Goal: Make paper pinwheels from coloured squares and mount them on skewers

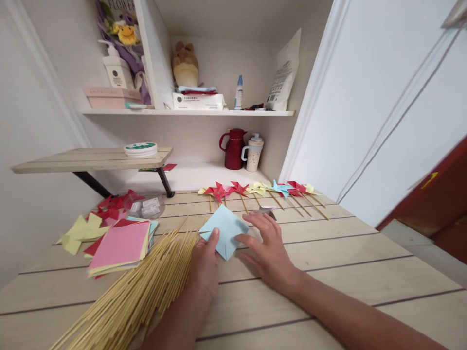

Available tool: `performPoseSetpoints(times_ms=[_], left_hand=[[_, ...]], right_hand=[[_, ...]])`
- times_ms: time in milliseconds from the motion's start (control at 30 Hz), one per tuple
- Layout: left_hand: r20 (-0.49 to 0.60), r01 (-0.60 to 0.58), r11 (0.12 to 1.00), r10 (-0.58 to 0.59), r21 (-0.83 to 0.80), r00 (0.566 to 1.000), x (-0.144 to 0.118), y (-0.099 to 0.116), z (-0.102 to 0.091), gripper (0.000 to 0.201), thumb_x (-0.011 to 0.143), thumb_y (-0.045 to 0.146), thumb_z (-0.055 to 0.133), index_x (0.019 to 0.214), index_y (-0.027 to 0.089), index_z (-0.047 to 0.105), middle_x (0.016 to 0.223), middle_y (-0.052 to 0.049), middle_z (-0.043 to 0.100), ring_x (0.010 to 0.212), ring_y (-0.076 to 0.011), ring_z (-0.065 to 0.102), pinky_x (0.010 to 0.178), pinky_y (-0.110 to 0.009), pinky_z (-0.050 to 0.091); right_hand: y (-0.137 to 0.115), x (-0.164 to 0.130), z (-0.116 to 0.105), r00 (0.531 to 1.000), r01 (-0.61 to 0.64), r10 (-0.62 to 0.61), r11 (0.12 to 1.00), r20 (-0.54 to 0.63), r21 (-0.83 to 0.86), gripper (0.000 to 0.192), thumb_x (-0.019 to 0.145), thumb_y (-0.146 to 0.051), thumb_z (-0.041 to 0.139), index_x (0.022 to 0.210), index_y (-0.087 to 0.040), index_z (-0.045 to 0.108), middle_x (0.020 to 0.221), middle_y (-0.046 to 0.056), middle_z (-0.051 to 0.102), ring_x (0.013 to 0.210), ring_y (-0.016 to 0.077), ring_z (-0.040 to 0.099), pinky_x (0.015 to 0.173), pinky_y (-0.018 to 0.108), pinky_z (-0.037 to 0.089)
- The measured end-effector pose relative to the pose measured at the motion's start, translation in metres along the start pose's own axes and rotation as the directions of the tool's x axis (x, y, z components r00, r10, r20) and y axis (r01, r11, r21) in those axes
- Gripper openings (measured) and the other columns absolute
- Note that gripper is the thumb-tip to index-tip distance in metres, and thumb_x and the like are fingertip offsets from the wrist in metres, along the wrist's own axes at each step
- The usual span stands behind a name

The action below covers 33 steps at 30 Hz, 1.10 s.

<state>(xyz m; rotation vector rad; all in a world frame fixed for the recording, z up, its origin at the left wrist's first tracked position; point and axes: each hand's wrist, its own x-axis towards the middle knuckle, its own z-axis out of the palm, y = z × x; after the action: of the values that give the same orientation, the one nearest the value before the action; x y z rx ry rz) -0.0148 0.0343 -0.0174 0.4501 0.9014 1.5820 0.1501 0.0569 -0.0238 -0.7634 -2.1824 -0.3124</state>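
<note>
Blue paper point(225, 231) lies flat on the table point(328, 272), one corner towards the person. The left hand point(205, 262) pinches its near-left edge, thumb on top. The right hand point(268, 250), fingers spread, presses its right edge.

Pale wood-plank table point(346, 253), dark seams running across. Lying directly on it: bundle of bamboo skewers point(138, 287) at lower left; stack of coloured paper squares point(120, 245), pink sheet uppermost, just beside the skewers; loose yellow cut pieces point(78, 232) and red cut pieces point(116, 201) farther left; folded light-blue paper point(226, 231) at centre; row of finished pinwheels point(262, 190) on sticks along the far edge.
</note>
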Motion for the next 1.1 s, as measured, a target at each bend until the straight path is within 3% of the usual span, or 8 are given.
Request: performPoseSetpoints(times_ms=[233, 467, 700, 833, 1100], left_hand=[[0.069, 0.031, 0.999, -0.032, 0.014, 0.997, -0.001, -0.001, 0.0, 0.041, 0.076, 0.032, 0.078, 0.11, 0.01, 0.07, 0.107, -0.014, 0.075, 0.089, -0.0224, 0.07, 0.077, -0.031, 0.054], [0.11, 0.102, 0.995, -0.1, -0.016, 0.989, -0.007, -0.004, 0.004, 0.032, 0.082, 0.027, 0.073, 0.11, 0.011, 0.07, 0.112, -0.014, 0.074, 0.091, -0.0196, 0.07, 0.078, -0.028, 0.055], [-0.013, 0.095, 0.994, -0.095, -0.055, 0.995, -0.007, 0.004, 0.005, 0.017, 0.088, 0.016, 0.065, 0.103, 0.011, 0.07, 0.105, -0.012, 0.076, 0.08, -0.0147, 0.071, 0.071, -0.023, 0.056], [-0.07, 0.078, 0.995, -0.083, -0.069, 0.994, -0.007, 0.008, 0.004, 0.013, 0.088, 0.015, 0.064, 0.099, 0.011, 0.07, 0.099, -0.011, 0.076, 0.075, -0.0141, 0.07, 0.066, -0.023, 0.056], [0.012, 0.077, 0.997, -0.077, -0.022, 0.997, -0.009, 0.003, 0.004, 0.02, 0.089, 0.023, 0.065, 0.104, 0.011, 0.069, 0.104, -0.012, 0.075, 0.081, -0.0168, 0.071, 0.071, -0.025, 0.056]], right_hand=[[-0.001, -0.001, 0.001, 0.999, 0.021, -0.019, 0.999, -0.04, 0.049, 0.018, 0.088, -0.02, 0.061, 0.105, -0.027, 0.061, 0.142, 0.008, 0.044, 0.134, 0.0311, 0.039, 0.112, 0.057, 0.027], [-0.003, 0.001, -0.002, 0.998, 0.02, -0.015, 0.995, -0.055, 0.093, 0.021, 0.089, -0.02, 0.06, 0.108, -0.029, 0.063, 0.138, 0.008, 0.046, 0.131, 0.0302, 0.042, 0.109, 0.055, 0.032], [-0.004, 0.001, -0.003, 0.999, 0.0, -0.003, 0.998, 0.041, 0.069, 0.048, 0.08, -0.014, 0.064, 0.125, -0.027, 0.054, 0.147, 0.013, 0.039, 0.136, 0.0331, 0.037, 0.109, 0.059, 0.03], [-0.006, 0.0, -0.005, 1.0, -0.02, 0.02, 0.997, -0.003, 0.077, 0.032, 0.085, -0.014, 0.06, 0.114, -0.029, 0.059, 0.146, 0.009, 0.042, 0.134, 0.0303, 0.041, 0.11, 0.056, 0.031], [-0.009, 0.001, -0.008, 0.995, -0.017, 0.03, 0.991, -0.096, 0.133, 0.011, 0.09, -0.021, 0.06, 0.095, -0.028, 0.066, 0.138, 0.005, 0.048, 0.127, 0.0283, 0.046, 0.108, 0.055, 0.032]])
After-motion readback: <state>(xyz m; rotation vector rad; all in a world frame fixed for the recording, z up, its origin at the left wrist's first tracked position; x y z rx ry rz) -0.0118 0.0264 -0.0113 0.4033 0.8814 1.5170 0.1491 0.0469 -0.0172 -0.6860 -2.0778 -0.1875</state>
